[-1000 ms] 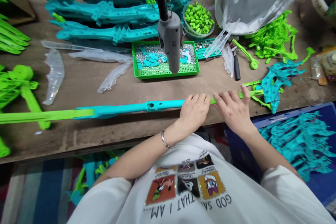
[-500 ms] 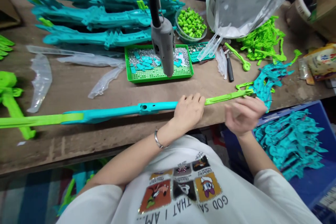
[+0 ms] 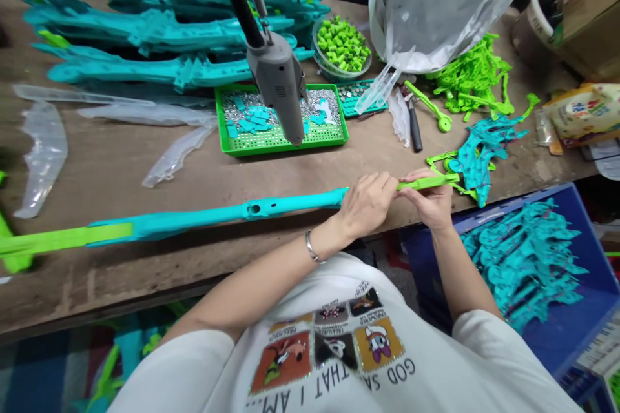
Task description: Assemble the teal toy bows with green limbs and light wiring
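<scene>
A long turquoise-and-green plastic piece (image 3: 208, 211) lies along the front of the bench, its left part running out of view. My left hand (image 3: 369, 203), with a bangle on the wrist, wraps around it where the turquoise body meets the green right end. On that slim green end my right hand (image 3: 433, 205) is closed, thumb in front and fingers behind. The tip pokes out just past the right hand, beside a cluster of turquoise parts (image 3: 477, 155). What lies under the left palm is hidden.
A grey hanging power screwdriver (image 3: 278, 87) dangles over a green tray (image 3: 285, 150) of screws and small turquoise bits. Behind are stacked turquoise parts (image 3: 145, 71) and a bowl of green pieces (image 3: 343, 45). A black-handled tool (image 3: 415, 129) lies right. A blue crate (image 3: 591, 258) stands below the bench.
My right hand has come left from beside the tip and closed on the green end. My left hand still grips the piece. The whole view has shifted slightly, and the screwdriver hangs more slanted.
</scene>
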Demonstrator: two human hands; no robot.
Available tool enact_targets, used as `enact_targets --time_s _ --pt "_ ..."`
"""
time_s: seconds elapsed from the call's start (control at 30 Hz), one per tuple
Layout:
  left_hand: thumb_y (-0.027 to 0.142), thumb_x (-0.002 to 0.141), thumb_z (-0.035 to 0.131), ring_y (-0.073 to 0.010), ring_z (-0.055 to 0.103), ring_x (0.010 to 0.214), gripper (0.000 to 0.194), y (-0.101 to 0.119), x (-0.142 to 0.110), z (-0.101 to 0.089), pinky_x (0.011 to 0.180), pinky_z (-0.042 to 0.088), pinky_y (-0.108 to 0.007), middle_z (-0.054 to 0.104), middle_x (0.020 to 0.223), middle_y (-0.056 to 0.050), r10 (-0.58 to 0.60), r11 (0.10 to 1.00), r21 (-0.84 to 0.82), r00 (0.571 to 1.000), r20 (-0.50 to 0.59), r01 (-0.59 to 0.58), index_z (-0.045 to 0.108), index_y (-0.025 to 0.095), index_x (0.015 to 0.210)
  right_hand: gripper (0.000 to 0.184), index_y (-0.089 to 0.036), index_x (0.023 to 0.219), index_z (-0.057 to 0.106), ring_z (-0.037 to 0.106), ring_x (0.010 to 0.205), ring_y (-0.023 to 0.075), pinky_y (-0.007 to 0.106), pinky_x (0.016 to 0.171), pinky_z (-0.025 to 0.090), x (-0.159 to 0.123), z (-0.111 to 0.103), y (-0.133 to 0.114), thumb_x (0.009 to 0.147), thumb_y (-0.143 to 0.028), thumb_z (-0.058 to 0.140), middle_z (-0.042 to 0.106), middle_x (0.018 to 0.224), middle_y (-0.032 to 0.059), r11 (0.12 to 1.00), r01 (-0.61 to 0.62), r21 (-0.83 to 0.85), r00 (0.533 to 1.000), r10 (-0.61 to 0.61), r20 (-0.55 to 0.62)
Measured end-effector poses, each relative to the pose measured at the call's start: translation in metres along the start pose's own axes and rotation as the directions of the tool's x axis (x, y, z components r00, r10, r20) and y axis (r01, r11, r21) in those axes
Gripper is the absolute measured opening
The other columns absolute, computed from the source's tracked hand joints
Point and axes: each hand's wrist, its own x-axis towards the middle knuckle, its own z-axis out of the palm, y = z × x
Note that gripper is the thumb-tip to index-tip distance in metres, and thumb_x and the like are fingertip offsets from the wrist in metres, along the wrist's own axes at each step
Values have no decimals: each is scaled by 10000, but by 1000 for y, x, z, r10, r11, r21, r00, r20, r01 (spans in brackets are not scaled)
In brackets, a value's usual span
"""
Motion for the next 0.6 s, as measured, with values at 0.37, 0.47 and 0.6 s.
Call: enact_targets --time_s 0.37,0.47,0.6 --pt "352 1105 369 -226 623 952 305 0 0 -1 790 465 -342 649 983 -90 -26 1000 8 997 74 26 596 159 1041 200 -248 1045 655 756 919 242 440 825 628 8 -13 1 977 -434 628 696 999 70 988 85 126 996 -80 -50" --pt "361 1111 329 -232 647 1002 359 6 4 -1 837 513 -354 667 1016 -114 -49 998 -34 991 125 54 613 146 1071 164 -254 966 677 758 853 251 449 759 624 14 -17 4 919 -405 716 688 943 63 977 80 199 996 -69 -59" --pt "297 1106 340 -256 628 1260 385 12 -5 -11 1018 540 -410 635 1373 -184 -88 996 -4 991 104 89 569 113 1354 222 -238 874 766 744 736 276 479 635 563 32 -27 20 764 -392 882 702 855 127 965 33 260 995 -6 -102"
